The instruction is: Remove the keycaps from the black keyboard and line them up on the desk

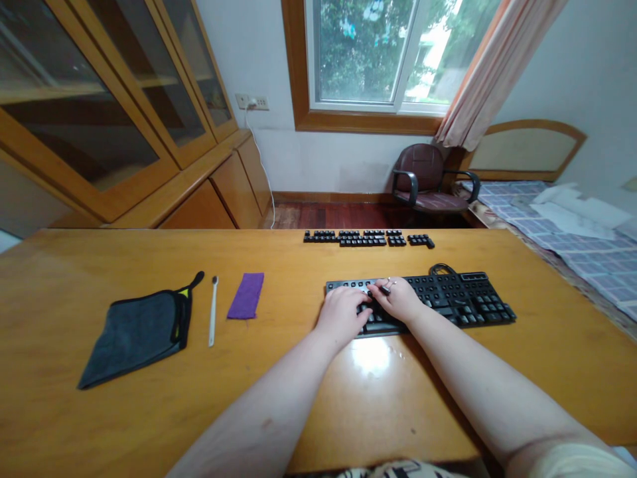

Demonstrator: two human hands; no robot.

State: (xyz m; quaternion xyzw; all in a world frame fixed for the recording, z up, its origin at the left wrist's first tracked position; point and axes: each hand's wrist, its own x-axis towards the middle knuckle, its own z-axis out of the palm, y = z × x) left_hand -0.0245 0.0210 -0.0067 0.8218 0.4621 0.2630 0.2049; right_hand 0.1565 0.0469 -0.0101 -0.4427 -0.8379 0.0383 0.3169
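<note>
A black keyboard lies on the wooden desk, with keycaps off part of its left side. My left hand rests on that left part, thumb and forefinger apart and bent down onto the keys. Beside it, my right hand is closed around a small black-handled keycap puller with thin metal wires, held over the keyboard's upper left. My fingers hide the keys under them. Loose black keycaps stand in rows along the desk's far edge.
Left on the desk lie a folded grey cloth with black trim, a white toothbrush and a purple cloth. The keyboard's cable is coiled behind it. Beyond the desk stands a maroon chair.
</note>
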